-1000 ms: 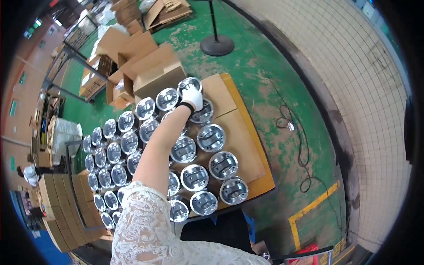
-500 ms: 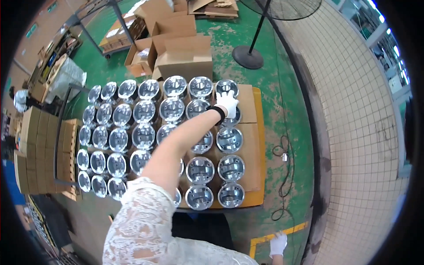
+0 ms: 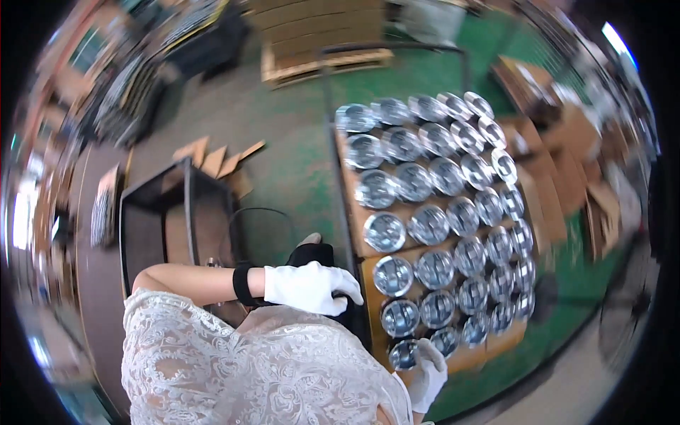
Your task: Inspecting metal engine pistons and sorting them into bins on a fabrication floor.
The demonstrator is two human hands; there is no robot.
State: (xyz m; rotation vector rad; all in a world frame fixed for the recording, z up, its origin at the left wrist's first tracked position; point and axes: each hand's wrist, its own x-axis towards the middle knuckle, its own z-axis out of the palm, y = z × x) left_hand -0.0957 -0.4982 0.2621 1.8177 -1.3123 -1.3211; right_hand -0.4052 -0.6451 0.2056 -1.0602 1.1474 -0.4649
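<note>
Rows of shiny metal pistons (image 3: 439, 212) cover the wooden pallet (image 3: 354, 212); near edge has room. My right hand (image 3: 425, 372) grips one piston (image 3: 404, 352) there; left hand (image 3: 312, 287) rests loosely curled, empty, on my body.

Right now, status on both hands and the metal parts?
Left hand gloved, resting on a black object, gripping nothing visible. Right hand at the nearest round metal part, grip unclear. Other metal parts in rows on board.
</note>
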